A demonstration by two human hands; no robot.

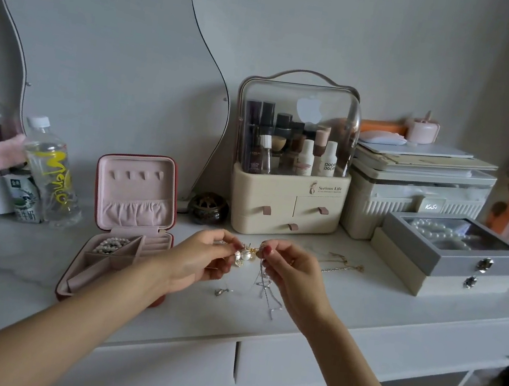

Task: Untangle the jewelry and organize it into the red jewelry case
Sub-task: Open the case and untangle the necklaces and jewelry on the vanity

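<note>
Between the fingers: a tangle of jewelry (249, 254), with pearl beads, gold parts and thin silver chains, is held up above the table (362, 304).
Left hand (203, 259): fingertips pinch the pearl end of the tangle; the other fingers curl under.
Right hand (289, 270): thumb and forefinger pinch the gold part just beside the left fingertips; silver chains hang down below this grip.
Red case (129, 227): it stands open to the left of the left hand, lid upright, near the wrist.
Done: a pearl bracelet (110, 244) lies in a back compartment of the case. This is judged to be the only piece stored.
Not done: the held tangle is not yet separated. The remaining compartments that show appear empty.
Also left: a gold chain (343, 265) lies on the table beyond the right fingers, and a small silver piece (221, 291) lies below the left fingers.
Progress: early, in my judgement; most pieces remain outside the case.
Hard to tell: how many pieces form the tangle, and where the chains cross.
Hidden: the left forearm covers the right front corner of the case.
Blurred: the small silver piece is too small to identify.
</note>
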